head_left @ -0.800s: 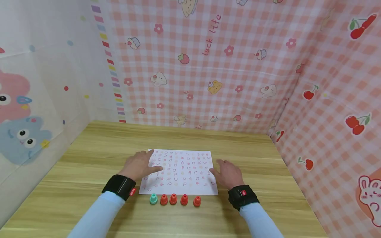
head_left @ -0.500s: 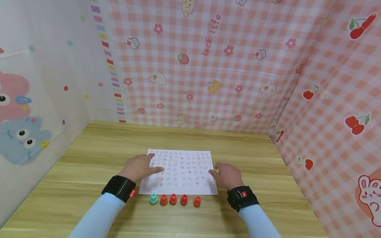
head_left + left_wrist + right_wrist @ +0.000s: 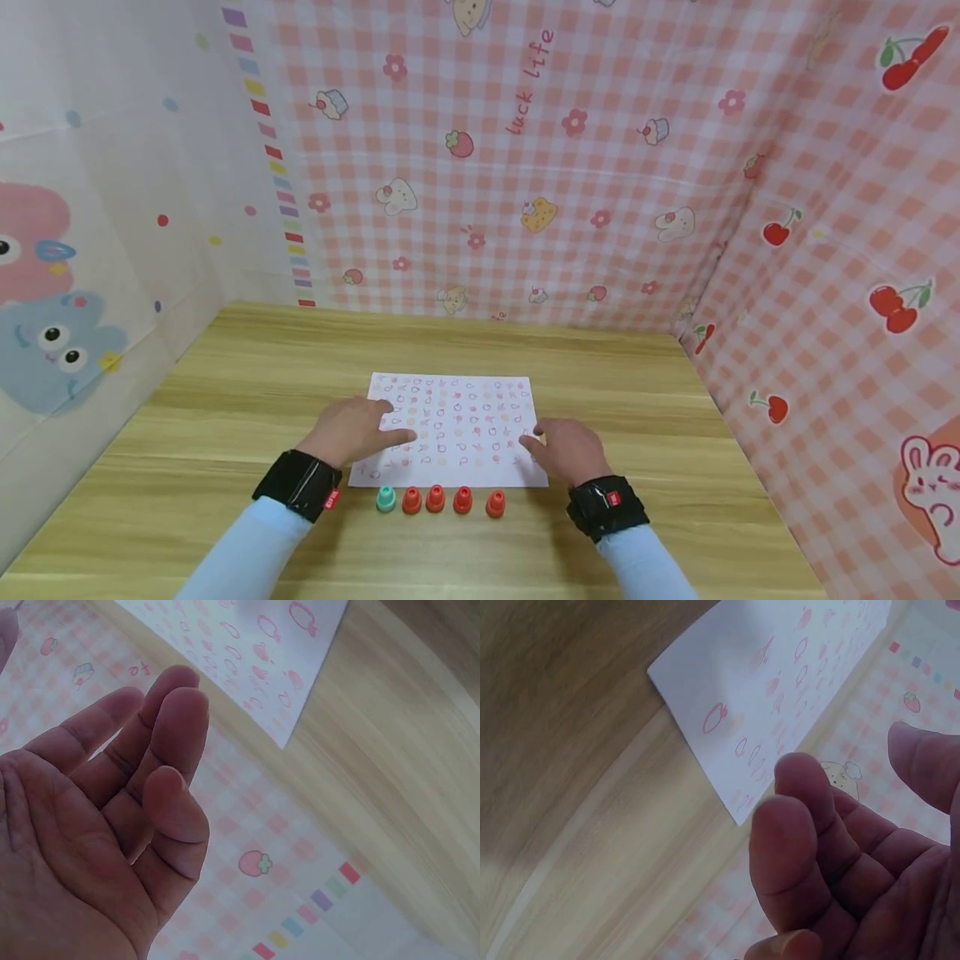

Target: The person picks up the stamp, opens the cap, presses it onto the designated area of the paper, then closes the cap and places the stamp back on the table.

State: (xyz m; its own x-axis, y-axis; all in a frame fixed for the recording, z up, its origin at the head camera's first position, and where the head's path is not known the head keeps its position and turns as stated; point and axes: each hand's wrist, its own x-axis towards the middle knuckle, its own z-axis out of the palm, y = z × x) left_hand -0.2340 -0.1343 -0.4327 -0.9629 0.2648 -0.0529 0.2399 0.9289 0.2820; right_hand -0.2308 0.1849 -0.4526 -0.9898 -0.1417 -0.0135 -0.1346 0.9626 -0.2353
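A white sheet of paper (image 3: 468, 473) lies on the wooden table, printed with rows of small pink and red fruit-like drawings. My left hand (image 3: 350, 429) is over its left edge, thumb and fingers spread apart and pointing inward. Over the right edge my right hand (image 3: 572, 448) mirrors it, thumb toward the sheet. Both wrist views show bare palms with loosely bent fingers and nothing held. Along the sheet's near edge stand a teal knob-topped piece (image 3: 386, 499) and several red ones, among them a red knob-topped piece (image 3: 435, 498).
A pink checked cloth (image 3: 480, 167) with cakes and fruit hangs behind the table (image 3: 465, 342). Another checked cloth (image 3: 825, 250) closes the right side, and a white cartoon cloth (image 3: 187, 150) the left. Black bands (image 3: 300, 485) wrap both wrists.
Both hands have drawn back slightly toward the near side, and the right one has shifted a little left. The sheet and the coloured pieces stay in place on the table.
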